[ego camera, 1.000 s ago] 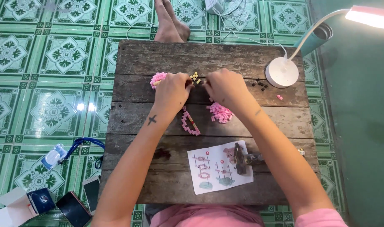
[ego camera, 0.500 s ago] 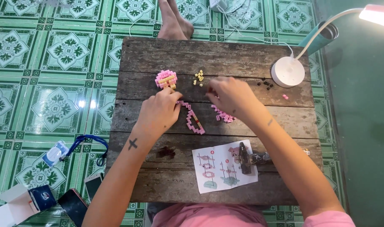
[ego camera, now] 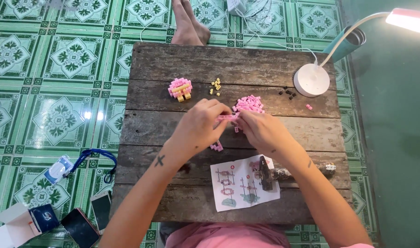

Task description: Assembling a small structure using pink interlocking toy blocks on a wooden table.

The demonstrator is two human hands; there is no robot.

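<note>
Both hands meet mid-table: left hand (ego camera: 198,128) and right hand (ego camera: 260,131) pinch a pink brick strip (ego camera: 227,118) between fingertips. Push crooked and it may snap, scattering bricks into the pink pile (ego camera: 249,103) just beyond.

Bare wood is lying open along the far strip of the desk (ego camera: 228,64) and down its left side. Ahead of the hands, a pink brick pile (ego camera: 249,104), yellow bits (ego camera: 215,86) and a small pink model (ego camera: 180,89) are crowding the way. A lamp base (ego camera: 312,80) is blocking the far right corner, while an instruction sheet (ego camera: 243,183) is taking up the near edge.
</note>
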